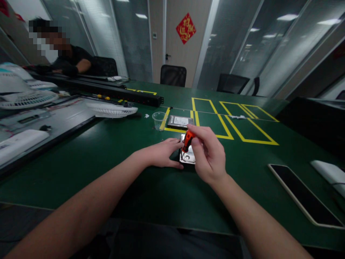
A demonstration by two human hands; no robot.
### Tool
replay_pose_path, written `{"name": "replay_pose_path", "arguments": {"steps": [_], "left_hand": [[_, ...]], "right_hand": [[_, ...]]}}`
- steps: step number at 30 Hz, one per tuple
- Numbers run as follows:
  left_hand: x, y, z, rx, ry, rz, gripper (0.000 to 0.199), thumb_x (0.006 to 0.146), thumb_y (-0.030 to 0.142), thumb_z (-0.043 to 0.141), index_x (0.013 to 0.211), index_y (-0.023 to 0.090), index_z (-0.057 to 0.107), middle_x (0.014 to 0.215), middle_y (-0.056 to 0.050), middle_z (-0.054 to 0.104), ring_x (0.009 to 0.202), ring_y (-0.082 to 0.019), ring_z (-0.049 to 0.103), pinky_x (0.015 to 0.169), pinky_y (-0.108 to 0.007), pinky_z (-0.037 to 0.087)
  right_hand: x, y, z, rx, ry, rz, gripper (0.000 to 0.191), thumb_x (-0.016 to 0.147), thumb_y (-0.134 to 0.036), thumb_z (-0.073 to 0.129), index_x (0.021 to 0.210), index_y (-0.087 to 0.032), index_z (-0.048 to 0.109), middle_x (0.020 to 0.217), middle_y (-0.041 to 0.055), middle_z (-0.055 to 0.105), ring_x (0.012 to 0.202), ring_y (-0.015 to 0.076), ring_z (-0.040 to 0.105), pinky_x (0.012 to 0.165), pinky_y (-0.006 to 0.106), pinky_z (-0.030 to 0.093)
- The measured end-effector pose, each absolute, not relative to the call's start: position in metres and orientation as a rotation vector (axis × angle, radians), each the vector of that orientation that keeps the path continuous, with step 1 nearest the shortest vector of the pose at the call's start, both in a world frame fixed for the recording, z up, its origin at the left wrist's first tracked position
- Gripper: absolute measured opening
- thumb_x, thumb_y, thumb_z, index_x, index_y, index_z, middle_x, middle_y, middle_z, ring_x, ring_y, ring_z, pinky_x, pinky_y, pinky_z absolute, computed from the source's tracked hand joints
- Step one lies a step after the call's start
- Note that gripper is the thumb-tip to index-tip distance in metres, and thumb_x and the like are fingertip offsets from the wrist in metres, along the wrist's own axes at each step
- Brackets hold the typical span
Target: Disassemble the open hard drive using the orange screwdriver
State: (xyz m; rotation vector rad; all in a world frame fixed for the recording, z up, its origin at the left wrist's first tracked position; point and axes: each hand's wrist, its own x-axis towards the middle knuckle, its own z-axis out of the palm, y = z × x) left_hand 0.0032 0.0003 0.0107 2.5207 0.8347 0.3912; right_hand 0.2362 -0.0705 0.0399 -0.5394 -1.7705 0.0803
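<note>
A green table [256, 158] is seen beneath everything, marked with yellow tape [260, 142] in boxes, perhaps so that places are set out for parts. At its far left a person [78, 57] is seated behind a long black bar [107, 90]. A phone [302, 194] is laid flat at the right, well apart from the hands, where elbow room is probably left by it.

The drive [191, 153] is set on the table directly in front of the wearer, bright metal face up, between the two hands and just nearer than the taped edge; it is likely placed there to be easily seen and reached. Its left side is braced by the left hand [163, 153], which is spread, not clenched, with the fingers at the far part and the thumb at the near corner, presumably so that sliding or turning is resisted. By the right hand [210, 154] the screwdriver's handle is grasped from above, in closed fingers.

A second drive [179, 121] is laid label up within the tape, just beyond. Beside it a clear cup [159, 120] is stood upright, within easy reach. The orange-and-black screwdriver [188, 141] is held tilted over the drive, apparently so that its tip can be aimed; contact cannot be made out.
</note>
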Motion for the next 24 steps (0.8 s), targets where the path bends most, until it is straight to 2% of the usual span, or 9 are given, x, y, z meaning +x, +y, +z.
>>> {"name": "replay_pose_path", "arguments": {"steps": [6,14,20,24], "left_hand": [[0.0056,-0.0023,0.0164,2.494,0.902,0.345,0.082,0.101,0.063,0.105,0.168,0.025,0.076,0.178,-0.019,0.075,0.175,-0.052,0.065,0.146,-0.065,0.057],[0.0055,-0.0036,0.0189,2.472,0.912,0.343,0.081,0.1,0.061,0.108,0.165,0.025,0.077,0.181,-0.019,0.074,0.177,-0.052,0.063,0.148,-0.064,0.055],[0.003,-0.0005,0.0136,2.475,0.889,0.367,0.087,0.101,0.061,0.106,0.173,0.025,0.073,0.181,-0.021,0.074,0.177,-0.05,0.064,0.146,-0.065,0.055],[0.0024,0.0002,0.0113,2.467,0.88,0.363,0.091,0.102,0.061,0.106,0.177,0.025,0.07,0.188,-0.022,0.069,0.181,-0.051,0.061,0.151,-0.068,0.05]], "right_hand": [[0.2377,-0.0715,0.0414,-0.554,-1.774,0.093,0.043,0.132,-0.029,0.057,0.165,-0.035,0.084,0.149,0.0117,0.092,0.13,0.0333,0.09,0.113,0.059,0.08],[0.2366,-0.072,0.0415,-0.549,-1.776,0.107,0.039,0.131,-0.027,0.059,0.164,-0.033,0.081,0.149,0.0127,0.091,0.135,0.0341,0.088,0.119,0.059,0.077],[0.2356,-0.0732,0.0407,-0.584,-1.788,0.107,0.036,0.132,-0.032,0.061,0.163,-0.031,0.078,0.142,0.0131,0.089,0.119,0.031,0.087,0.106,0.054,0.078],[0.2353,-0.0732,0.0401,-0.592,-1.789,0.096,0.035,0.131,-0.033,0.065,0.164,-0.031,0.077,0.136,0.0117,0.088,0.112,0.0294,0.086,0.099,0.051,0.077]]}}
